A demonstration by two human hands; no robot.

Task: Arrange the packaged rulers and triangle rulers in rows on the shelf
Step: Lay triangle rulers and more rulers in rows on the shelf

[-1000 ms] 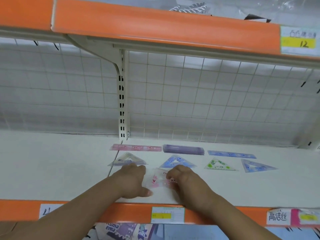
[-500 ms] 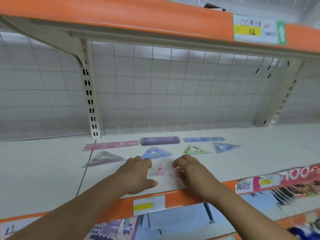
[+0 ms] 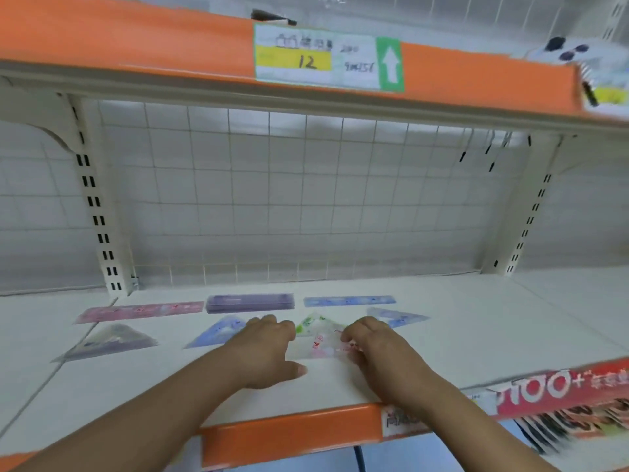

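Note:
A clear packaged triangle ruler with pink print (image 3: pixel 321 345) lies on the white shelf (image 3: pixel 476 335) between my hands. My left hand (image 3: pixel 269 349) rests at its left edge and my right hand (image 3: pixel 374 349) grips its right corner. Behind them lie a green triangle ruler (image 3: pixel 311 323), a blue triangle ruler (image 3: pixel 221 333), a greyish triangle ruler (image 3: pixel 109 342) and a pale blue one (image 3: pixel 401 316). In the back row lie a pink ruler (image 3: pixel 139 311), a stack of purple rulers (image 3: pixel 250 303) and a blue ruler (image 3: pixel 349 300).
An orange upper shelf edge with a price label (image 3: pixel 326 57) hangs overhead. A wire grid back panel (image 3: pixel 306 199) closes the rear. Slotted uprights (image 3: pixel 98 216) stand left and right. The orange front lip (image 3: pixel 289 434) carries labels and a red banner (image 3: pixel 561 386).
My hands moved the pink-printed triangle ruler to the right along the front of the shelf, from before the blue triangle to before the green one. The view swung right.

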